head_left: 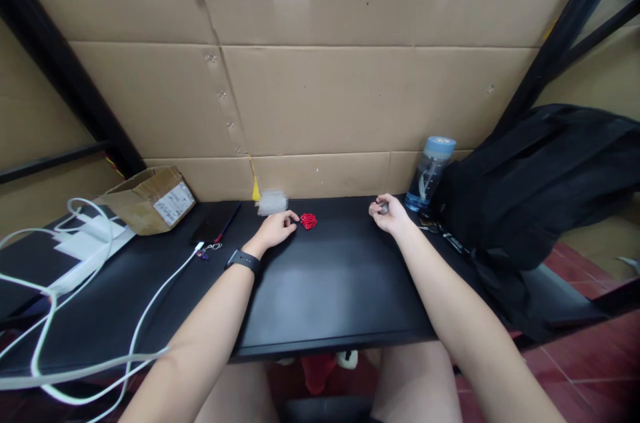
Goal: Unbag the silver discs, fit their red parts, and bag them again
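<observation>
No text legible. White label (174, 203) on cardboard box (137, 211) bears dark print, too small and blurred to read.

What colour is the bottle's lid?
Light blue, best seen in the head view.

Smooth black tabletop (330, 296), brown cardboard wall (360, 103), clear plastic bottle (425, 176)

Seeing only a sliver of a grey object (384, 208) inside the curled right hand (390, 215), toward four o'clock, and failing to resolve fine detail in the red bundle (309, 221) toward seven. Losing white cables (50, 316) past the frame at eight, the black backpack (540, 183) at three.
</observation>
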{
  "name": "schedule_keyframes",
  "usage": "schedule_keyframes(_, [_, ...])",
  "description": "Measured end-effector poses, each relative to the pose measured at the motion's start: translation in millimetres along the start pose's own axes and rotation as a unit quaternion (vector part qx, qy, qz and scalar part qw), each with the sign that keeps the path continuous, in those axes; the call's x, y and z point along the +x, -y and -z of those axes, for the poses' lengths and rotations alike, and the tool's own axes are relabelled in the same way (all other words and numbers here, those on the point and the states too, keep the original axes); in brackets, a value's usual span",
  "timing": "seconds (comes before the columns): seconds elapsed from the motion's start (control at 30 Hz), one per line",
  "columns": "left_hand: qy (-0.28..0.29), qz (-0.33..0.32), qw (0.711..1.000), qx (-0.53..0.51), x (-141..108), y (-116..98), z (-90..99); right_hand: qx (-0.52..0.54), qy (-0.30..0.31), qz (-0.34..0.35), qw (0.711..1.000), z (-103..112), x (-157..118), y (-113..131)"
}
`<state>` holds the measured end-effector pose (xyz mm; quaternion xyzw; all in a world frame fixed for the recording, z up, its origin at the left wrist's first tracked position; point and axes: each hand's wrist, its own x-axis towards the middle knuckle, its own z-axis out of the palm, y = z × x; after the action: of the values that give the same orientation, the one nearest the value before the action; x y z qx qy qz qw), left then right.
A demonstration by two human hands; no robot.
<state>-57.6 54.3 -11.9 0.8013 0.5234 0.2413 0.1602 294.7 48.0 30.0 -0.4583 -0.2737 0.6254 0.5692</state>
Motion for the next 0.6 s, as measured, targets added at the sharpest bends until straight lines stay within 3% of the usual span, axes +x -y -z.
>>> schedule_keyframes(0.3, [-0.003,-0.002,1.000,0.002,1,3,-1.6,-0.177,-0.056,0.094,0.978,9,6,-15])
schedule_keyframes(0.37, [-0.003,-0.003,1.000,0.003,0,2,-1.2,-0.328,-0.035,0.164,0.930,9,6,-18])
schedule_keyframes(0.47, [-0.002,0.000,1.000,0.004,0,1,-0.2,-0.563,0.030,0.247,0.788,9,4,-21])
schedule_keyframes(0.5, [-0.001,0.001,1.000,0.004,0,0,0.2,-0.601,0.054,0.250,0.758,8,3,-21])
schedule_keyframes(0.6, [0.000,0.002,1.000,0.005,-1,-2,1.0,-0.646,0.101,0.232,0.720,6,0,-23])
